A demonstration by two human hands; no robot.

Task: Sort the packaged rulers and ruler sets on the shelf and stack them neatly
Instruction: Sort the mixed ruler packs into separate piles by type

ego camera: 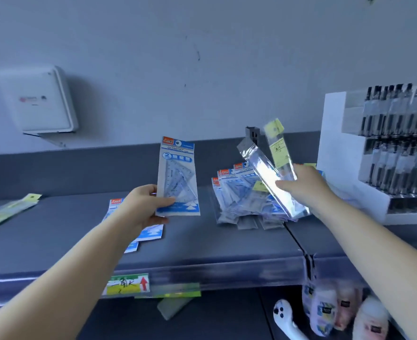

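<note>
Gripping a blue-and-white geometric set pack (178, 177) near its bottom edge, the left hand (145, 204) has its thumb across the front of the pack and its fingers curled behind it. The pack stands upright above the grey shelf (202, 244), its orange-cornered header at the top. Just under this hand, partly hidden by the wrist, lies a small stack of the same blue packs (141, 231) flat on the shelf. Far out to the left of the hand, at the shelf's edge, lie some long packs with yellow headers (9, 207).

The right hand (300, 185) is raised over the right part of the shelf and holds two long clear ruler sleeves (273, 173) fanned apart: one is glossy and catches the light, the other carries a yellow header and label. The thumb presses on the front of the sleeves and the fingers close behind them, so the hand is clamped on both. Directly beneath and to the left of this hand sits a loose, untidy pile of blue set packs (241, 195), overlapping one another.

To the right of the right hand stands a white display rack (335, 143) filled with dark pens. Below the left forearm, a yellow price label (129, 284) with a red arrow is fixed on the shelf's front lip.
</note>
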